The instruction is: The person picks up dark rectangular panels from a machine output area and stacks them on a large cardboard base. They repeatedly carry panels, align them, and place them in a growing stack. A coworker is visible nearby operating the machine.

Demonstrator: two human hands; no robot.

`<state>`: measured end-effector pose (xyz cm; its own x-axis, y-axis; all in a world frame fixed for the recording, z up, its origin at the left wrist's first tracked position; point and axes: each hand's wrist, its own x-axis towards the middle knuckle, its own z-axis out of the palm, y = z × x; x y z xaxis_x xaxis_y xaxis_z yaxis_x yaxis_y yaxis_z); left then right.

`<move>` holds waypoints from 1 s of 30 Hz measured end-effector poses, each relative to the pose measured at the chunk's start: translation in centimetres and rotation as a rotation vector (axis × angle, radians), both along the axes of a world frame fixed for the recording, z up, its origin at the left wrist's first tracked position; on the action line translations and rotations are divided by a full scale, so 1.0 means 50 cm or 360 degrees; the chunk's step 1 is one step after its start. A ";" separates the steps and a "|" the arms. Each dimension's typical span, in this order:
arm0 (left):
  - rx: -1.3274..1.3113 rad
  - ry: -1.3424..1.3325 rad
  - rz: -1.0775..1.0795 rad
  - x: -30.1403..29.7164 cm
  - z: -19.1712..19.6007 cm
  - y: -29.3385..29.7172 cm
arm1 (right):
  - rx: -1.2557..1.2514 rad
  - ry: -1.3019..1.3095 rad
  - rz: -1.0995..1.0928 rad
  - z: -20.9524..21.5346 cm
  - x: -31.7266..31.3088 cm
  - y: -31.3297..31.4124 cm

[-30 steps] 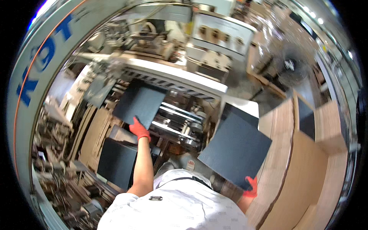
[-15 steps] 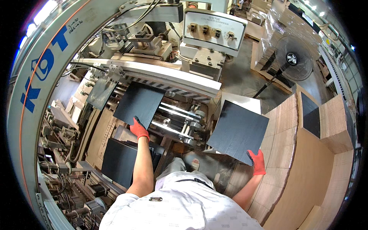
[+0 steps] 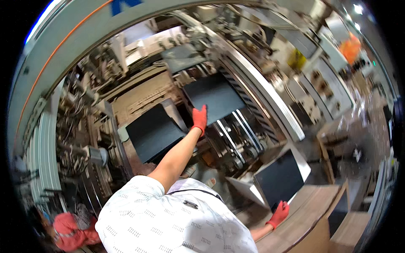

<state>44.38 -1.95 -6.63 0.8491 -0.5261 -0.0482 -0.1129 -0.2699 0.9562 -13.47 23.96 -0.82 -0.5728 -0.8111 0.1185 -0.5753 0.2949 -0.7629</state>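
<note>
My left hand [image 3: 200, 119], in a red glove with dark finger coating, grips the near edge of a black panel [image 3: 217, 97]. That panel lies on the metal rails [image 3: 236, 135] of a machine; some of my fingertips blend into its dark surface. Lower right, my right hand [image 3: 278, 214], also gloved in red, is closed on the near corner of a second black panel [image 3: 280, 179]. This second panel sits tilted over a white-sided stand [image 3: 247, 192]. Left of my left forearm lies a stack of black panels [image 3: 152, 131].
A grey panel [image 3: 182, 57] lies farther along the machine. The metal beam [image 3: 270, 95] runs diagonally beyond the rails. Brown stacked sheets [image 3: 310, 198] stand beside my right arm. At lower left is a person in red clothing [image 3: 71, 232]. A control box [image 3: 329, 84] stands at upper right.
The view has turned left, so the machine appears rotated and the picture is blurred. My left hand stays at the panel on the rails. The right-hand panel is now nearer the white stand.
</note>
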 end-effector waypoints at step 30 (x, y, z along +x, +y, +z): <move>0.0754 -0.0223 0.0981 0.311 -0.057 0.736 | 0.0760 -0.1643 0.1113 -0.091 0.934 -0.529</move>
<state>59.91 34.86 -9.48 0.9956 0.0914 -0.0206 0.0789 -0.6982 0.7116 33.24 -2.46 -5.36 0.3231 -0.8091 -0.4908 0.0605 0.5352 -0.8425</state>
